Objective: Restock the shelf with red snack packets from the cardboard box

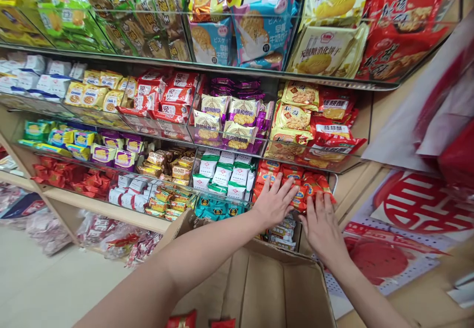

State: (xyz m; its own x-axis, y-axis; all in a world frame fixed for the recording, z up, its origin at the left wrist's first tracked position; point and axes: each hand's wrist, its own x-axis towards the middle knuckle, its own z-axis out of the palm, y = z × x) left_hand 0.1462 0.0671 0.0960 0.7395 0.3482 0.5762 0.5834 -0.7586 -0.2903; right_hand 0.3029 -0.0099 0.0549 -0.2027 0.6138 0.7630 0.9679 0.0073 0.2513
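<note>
Red snack packets fill a bin at the right end of a lower shelf. On their left part rests my left hand, its fingers spread over the packets. My right hand touches the packets' right front side, fingers stretched out and pointing up the shelf. No packet is seen gripped in either hand. Below my arms stands an open cardboard box; a red packet shows at its bottom edge, with another beside it.
Clear-fronted shelves hold rows of wrapped biscuits and cakes. White-and-green packets sit left of the red ones. Silver packets lie in the bin below. At right hang red decorations on a pegboard. Bagged goods lie under the shelf.
</note>
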